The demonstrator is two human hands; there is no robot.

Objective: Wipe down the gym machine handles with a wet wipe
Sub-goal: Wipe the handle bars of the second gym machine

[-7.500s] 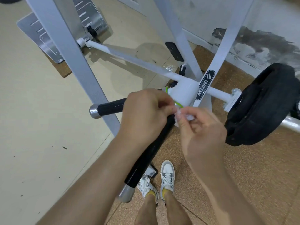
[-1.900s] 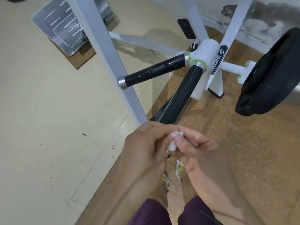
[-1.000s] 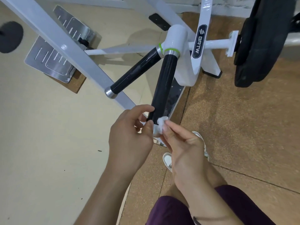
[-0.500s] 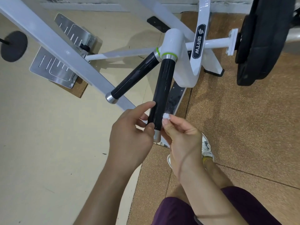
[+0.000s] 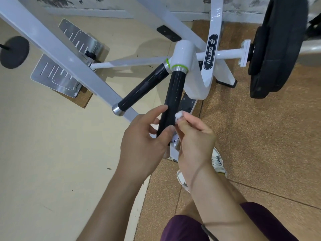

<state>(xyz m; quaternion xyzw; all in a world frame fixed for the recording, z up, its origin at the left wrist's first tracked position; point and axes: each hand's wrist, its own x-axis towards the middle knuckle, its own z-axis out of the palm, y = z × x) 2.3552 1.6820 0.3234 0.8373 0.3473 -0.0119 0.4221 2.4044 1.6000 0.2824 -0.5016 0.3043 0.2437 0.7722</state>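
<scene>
Glossy black cylindrical handle [image 5: 173,101], chrome-collared: slants down between both hands, lower end gripped by left hand [image 5: 144,141].
Matching second black handle [image 5: 144,89]: above left hand, apart from it.
Small white wadded wet wipe [image 5: 178,115]: pinched in right hand [image 5: 194,141] fingertips, against first handle's right side.

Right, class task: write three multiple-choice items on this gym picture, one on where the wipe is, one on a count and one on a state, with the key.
1. Where is the wipe?
A. lying on the floor
B. against the near handle, in the right hand
C. tucked in a pocket

2. How many black handles stick out of the white hub?
A. one
B. two
C. four

3. What state is the wipe in?
A. spread out flat
B. still in its packet
C. bunched into a small wad

Key:
1 B, the right hand pinches it onto the side of the near handle.
2 B, two handles fork from the hub.
3 C, only a small white lump shows at the tips of the right hand.
</scene>
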